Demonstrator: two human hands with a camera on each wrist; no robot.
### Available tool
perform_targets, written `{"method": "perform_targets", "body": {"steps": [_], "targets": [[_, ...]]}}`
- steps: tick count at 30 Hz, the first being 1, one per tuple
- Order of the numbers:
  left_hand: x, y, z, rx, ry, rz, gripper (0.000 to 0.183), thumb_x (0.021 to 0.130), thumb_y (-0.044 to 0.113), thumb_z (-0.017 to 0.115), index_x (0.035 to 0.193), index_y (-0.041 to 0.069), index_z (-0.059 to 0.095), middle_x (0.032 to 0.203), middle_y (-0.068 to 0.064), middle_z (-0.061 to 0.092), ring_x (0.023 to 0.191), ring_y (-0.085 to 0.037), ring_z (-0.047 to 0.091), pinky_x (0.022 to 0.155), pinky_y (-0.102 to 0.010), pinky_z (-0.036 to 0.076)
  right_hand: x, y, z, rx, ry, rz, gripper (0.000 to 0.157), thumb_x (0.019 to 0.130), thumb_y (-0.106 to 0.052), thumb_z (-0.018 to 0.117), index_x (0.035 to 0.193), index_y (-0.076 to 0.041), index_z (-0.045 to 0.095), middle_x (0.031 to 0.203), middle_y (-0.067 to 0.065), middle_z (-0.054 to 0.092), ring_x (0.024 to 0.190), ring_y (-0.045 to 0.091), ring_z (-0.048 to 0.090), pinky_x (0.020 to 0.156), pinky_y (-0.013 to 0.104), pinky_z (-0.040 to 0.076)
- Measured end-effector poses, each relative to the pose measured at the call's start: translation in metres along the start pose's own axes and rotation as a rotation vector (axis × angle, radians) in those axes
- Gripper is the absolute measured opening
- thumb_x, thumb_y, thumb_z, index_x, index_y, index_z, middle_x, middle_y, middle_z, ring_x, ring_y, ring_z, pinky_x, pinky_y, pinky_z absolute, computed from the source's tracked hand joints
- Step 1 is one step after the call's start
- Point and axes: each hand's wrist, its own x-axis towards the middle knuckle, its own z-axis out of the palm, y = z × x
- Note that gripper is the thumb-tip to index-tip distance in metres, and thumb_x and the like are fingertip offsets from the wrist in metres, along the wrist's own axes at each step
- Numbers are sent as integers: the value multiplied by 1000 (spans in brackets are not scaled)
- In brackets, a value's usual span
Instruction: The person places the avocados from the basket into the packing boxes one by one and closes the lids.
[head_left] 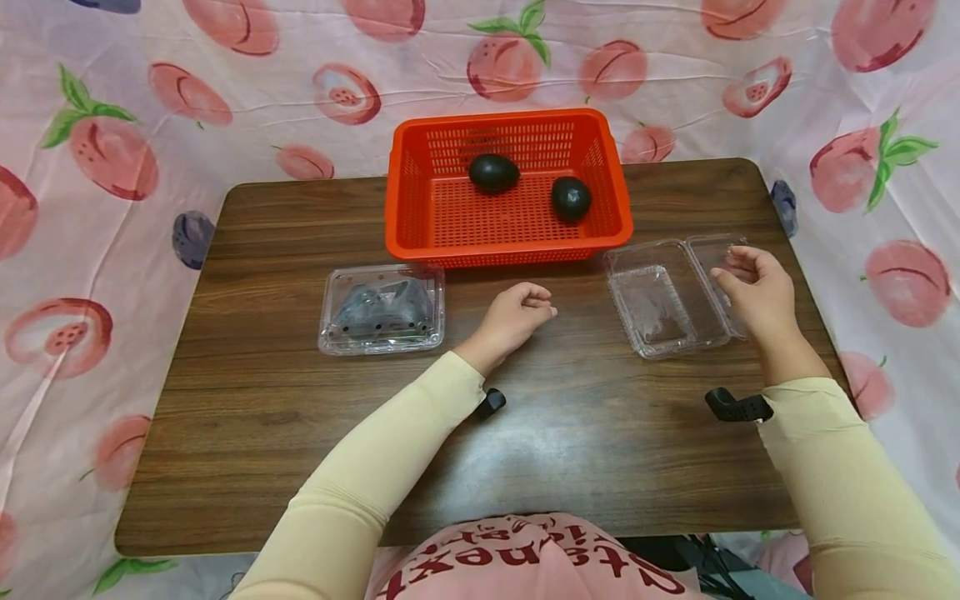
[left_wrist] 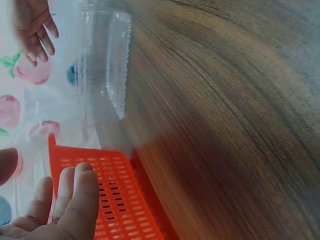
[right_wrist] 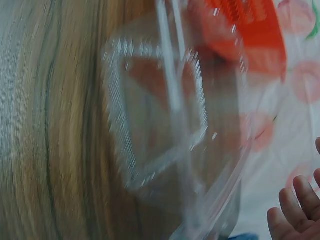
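Both hands hold nothing: the left hand [head_left: 512, 323] hovers over the bench [head_left: 585, 467], its fingers loosely bent; the right hand [head_left: 767, 293] hangs with fingers apart. Beyond and between them stands a red basket [head_left: 506, 253]. Just inward of the right hand lies an open box [head_left: 637, 335] of clear plastic, its lid [head_left: 703, 248] folded out close to those fingers. Left of the left hand sits a closed box [head_left: 381, 342]; past both hands, two avocados [head_left: 493, 173] lie in the basket. From where I stand, such thin plastic seems to want gentle handling, base steadied, lid taken by its edge. The basket crowds the open box's far corner, and the bench's edge runs just outside the right hand; the freest room is between the hands.
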Motion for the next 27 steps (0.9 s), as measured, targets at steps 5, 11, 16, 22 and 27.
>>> {"method": "perform_targets", "body": {"steps": [5, 11, 16, 22, 27], "targets": [[7, 2, 7, 12, -17, 4, 30, 91, 8, 63, 119, -2, 58, 113, -17, 66, 106, -27, 62, 84, -28, 49, 13, 17, -7, -67, -3, 45, 54, 94, -21, 59, 140, 3, 42, 121, 6, 52, 100, 1, 49, 86, 17, 42], [11, 2, 13, 40, -21, -13, 31, 91, 9, 63, 120, -3, 58, 113, -16, 66, 105, -26, 62, 81, -26, 48, 19, 27, -9, -97, -27, 79, 57, 95, -21, 55, 144, 4, 36, 137, 23, 48, 121, 27, 50, 99, 31, 42], [15, 2, 20, 79, -40, -26, 31, 91, 12, 63, 119, 0, 59, 112, -15, 67, 102, -25, 61, 78, -26, 47, 26, 40, -13, -163, -53, 80, 60, 96, -20, 52, 145, 8, 31, 145, 30, 37, 134, 45, 35, 109, 53, 29], [21, 1, 29, 123, -69, -31, 36, 93, 15, 63, 124, -2, 57, 113, -15, 65, 102, -26, 60, 83, -30, 47, 37, 55, -20, -219, -91, 90, 62, 97, -20, 49, 145, 12, 25, 145, 35, 32, 134, 51, 31, 108, 57, 28], [25, 0, 35, 145, -76, -35, 37, 93, 18, 63, 124, -1, 57, 112, -13, 66, 101, -24, 61, 84, -30, 48, 42, 59, -28, -260, -137, 120, 64, 97, -20, 47, 145, 14, 21, 145, 37, 27, 134, 52, 27, 110, 57, 25]]}}
